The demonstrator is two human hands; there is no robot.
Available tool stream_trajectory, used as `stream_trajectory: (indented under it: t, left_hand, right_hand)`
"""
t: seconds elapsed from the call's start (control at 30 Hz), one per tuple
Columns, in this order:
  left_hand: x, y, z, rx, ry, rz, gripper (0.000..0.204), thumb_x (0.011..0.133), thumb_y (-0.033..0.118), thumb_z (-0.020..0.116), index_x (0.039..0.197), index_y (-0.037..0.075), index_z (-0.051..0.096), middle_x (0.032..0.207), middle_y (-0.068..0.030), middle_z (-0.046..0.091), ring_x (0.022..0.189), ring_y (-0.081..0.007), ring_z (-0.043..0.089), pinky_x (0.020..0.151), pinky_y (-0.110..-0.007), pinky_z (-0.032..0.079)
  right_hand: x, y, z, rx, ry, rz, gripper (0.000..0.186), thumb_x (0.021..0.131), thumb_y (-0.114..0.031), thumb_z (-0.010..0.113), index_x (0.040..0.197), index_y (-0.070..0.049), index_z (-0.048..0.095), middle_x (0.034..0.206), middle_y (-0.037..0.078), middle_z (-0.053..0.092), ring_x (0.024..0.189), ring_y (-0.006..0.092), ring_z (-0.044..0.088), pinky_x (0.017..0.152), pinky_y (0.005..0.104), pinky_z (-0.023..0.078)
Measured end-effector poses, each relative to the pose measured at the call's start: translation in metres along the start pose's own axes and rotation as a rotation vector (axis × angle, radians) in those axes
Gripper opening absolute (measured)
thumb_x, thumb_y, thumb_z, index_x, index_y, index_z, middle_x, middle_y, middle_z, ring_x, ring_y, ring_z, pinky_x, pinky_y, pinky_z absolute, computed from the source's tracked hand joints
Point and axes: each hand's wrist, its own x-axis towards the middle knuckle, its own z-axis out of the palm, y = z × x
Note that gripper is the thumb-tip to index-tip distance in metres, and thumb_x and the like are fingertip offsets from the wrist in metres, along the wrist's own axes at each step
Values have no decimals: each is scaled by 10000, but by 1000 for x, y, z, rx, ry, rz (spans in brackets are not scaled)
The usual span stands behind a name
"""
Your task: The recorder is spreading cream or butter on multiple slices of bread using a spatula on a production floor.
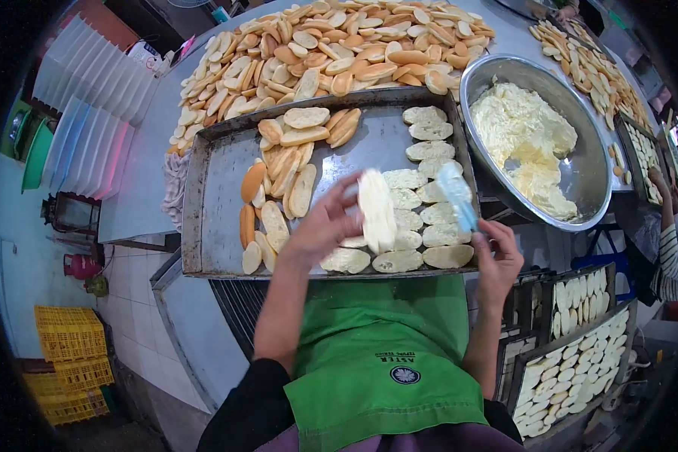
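Note:
My left hand (328, 226) holds a split bread half (377, 211) coated with pale cream, over a metal tray (226, 173). My right hand (497, 256) grips a pale blue spatula (459, 197) smeared with cream. Rows of coated bread halves (426, 120) fill the tray's right side, while loose plain bread halves (301, 188) lie piled on its left. Right of the tray stands a large steel bowl (595, 158) of pale cream (523, 128).
A big heap of bread (324, 45) covers the table behind. Stacked plastic trays (90, 83) and yellow crates (68, 339) stand left. Racks of filled trays (565, 369) are low at right. Another person's striped sleeve (674, 256) shows at the far right.

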Motion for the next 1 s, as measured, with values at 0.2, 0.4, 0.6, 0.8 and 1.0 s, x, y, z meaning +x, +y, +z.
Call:
stream_trajectory:
  t: [0.2, 0.4, 0.6, 0.8, 1.0]
  left_hand:
    - [100, 20, -59, 506, -26, -188, 417, 840, 169, 544, 1211, 56, 390, 1024, -74, 540, 907, -139, 539, 789, -278, 468]
    - [181, 7, -83, 933, -260, -224, 284, 782, 75, 571, 1064, 50, 544, 915, -66, 592, 870, -143, 560, 729, -282, 478]
    - [210, -2, -66, 1311, -428, -44, 226, 703, 15, 599, 923, 47, 638, 841, -73, 649, 760, -151, 607, 687, -278, 478]
    - [203, -1, -57, 1511, -368, -38, 222, 727, 22, 549, 932, 40, 634, 861, -97, 646, 772, -170, 613, 701, -285, 475]
    - [168, 28, -83, 1216, -188, 41, 211, 833, 24, 436, 1002, 2, 560, 758, -49, 593, 699, -127, 554, 633, -253, 452]
  right_hand:
    - [-1, 6, -19, 160, 81, 67, 198, 723, 14, 635, 920, 23, 626, 938, 65, 549, 795, 95, 498, 682, 197, 399]
    - [-5, -3, -27, 147, 117, 87, 208, 712, 22, 642, 920, 25, 625, 934, 71, 550, 822, 114, 510, 710, 211, 412]
    - [-2, 4, -31, 109, 127, 76, 213, 701, 30, 648, 913, 24, 627, 927, 77, 552, 866, 133, 512, 731, 215, 416]
    - [-4, 2, -27, 118, 121, 95, 220, 697, 27, 653, 915, 24, 628, 923, 73, 553, 855, 130, 513, 745, 222, 410]
    - [-5, 0, -33, 67, 95, 99, 213, 704, 46, 636, 916, 24, 626, 925, 67, 551, 838, 117, 510, 703, 200, 414]
